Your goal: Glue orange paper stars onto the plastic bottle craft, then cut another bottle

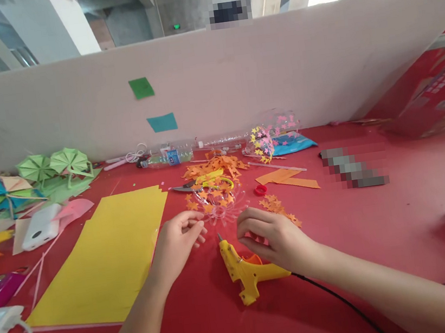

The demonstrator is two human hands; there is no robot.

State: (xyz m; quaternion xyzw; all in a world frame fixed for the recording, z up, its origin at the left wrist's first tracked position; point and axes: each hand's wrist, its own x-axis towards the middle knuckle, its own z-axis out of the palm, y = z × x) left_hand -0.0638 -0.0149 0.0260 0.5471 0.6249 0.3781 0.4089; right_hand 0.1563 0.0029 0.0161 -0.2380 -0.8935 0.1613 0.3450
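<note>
A clear plastic piece cut into petal-like strips (221, 213) lies in the middle, with orange paper stars stuck on or lying over it. My left hand (183, 238) is at its left edge, thumb and fingertips drawn together by the strips; what they pinch, if anything, is too small to see. To the right of the strips my right hand (270, 232) hovers with bent, gathered fingers, their tips partly hidden. Below and partly behind that hand rests a yellow glue gun (236, 271), its nozzle pointing at the plastic piece.
Behind are yellow-handled scissors (224, 181), an orange star pile (220, 167), plastic bottles (164, 158) and a star-covered bottle part (262, 142). Yellow paper sheets (106, 252) lie left. At right are orange strips (289, 177), a red cap (260, 189) and loose stars (275, 206). The gun's black cord (343, 303) runs frontward.
</note>
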